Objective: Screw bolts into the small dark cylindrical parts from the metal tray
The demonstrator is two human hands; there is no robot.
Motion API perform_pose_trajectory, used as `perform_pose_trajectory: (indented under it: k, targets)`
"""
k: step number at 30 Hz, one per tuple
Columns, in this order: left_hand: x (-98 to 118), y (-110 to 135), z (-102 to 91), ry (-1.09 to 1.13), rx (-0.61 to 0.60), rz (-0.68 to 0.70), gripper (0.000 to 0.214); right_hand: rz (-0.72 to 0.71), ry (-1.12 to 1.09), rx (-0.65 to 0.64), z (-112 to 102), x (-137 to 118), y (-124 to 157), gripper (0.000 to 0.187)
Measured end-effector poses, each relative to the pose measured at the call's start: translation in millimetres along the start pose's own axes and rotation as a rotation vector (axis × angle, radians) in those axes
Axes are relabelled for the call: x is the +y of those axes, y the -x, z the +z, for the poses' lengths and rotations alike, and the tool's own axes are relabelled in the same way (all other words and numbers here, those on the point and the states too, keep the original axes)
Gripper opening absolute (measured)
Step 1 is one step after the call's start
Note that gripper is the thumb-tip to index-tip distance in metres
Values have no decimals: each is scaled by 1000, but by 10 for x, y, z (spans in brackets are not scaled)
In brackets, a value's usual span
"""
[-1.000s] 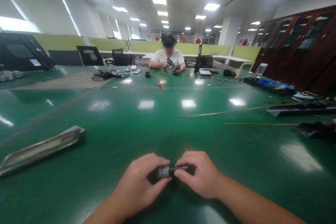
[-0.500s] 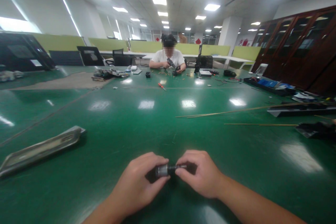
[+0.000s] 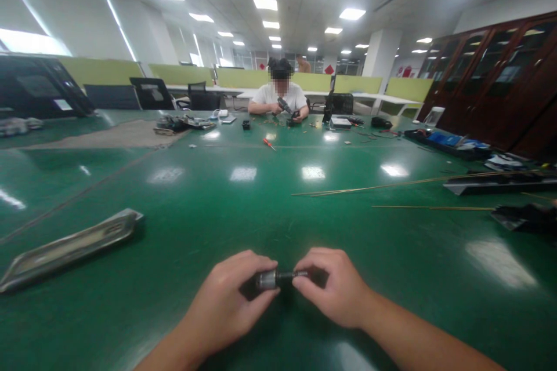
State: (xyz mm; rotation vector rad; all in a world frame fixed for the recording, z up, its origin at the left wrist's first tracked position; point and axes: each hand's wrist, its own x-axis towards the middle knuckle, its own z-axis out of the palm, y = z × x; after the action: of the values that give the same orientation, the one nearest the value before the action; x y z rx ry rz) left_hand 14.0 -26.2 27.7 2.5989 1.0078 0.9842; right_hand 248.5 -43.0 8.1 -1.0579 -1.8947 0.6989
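Note:
Low over the green table, my left hand is closed on a small silver and black cylinder, which looks like a small motor. Its thumb and fingers grip the cylinder from both sides. A thin dark rod runs from the cylinder's right end towards my right hand. Thumb and fingertips of that hand pinch the rod's outer end, where a short metallic ribbed piece shows. Whether rod and cylinder are one piece, I cannot tell.
A long metal tray-like part lies at the left. Thin brass-coloured rods lie at the right beside dark channel pieces. A red screwdriver rests farther off. Across the table a person holds a power tool.
My right hand has shifted slightly to the right, away from the cylinder. The dark part between the hands now looks thinner and longer. My left hand has hardly moved.

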Motion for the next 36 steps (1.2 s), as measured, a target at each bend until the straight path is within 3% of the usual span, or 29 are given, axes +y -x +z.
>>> perform_pose_trajectory:
  k: [36]
  targets:
    - [-86, 32, -25, -11, 28, 18, 25, 15, 20, 19, -29, -5, 3, 8]
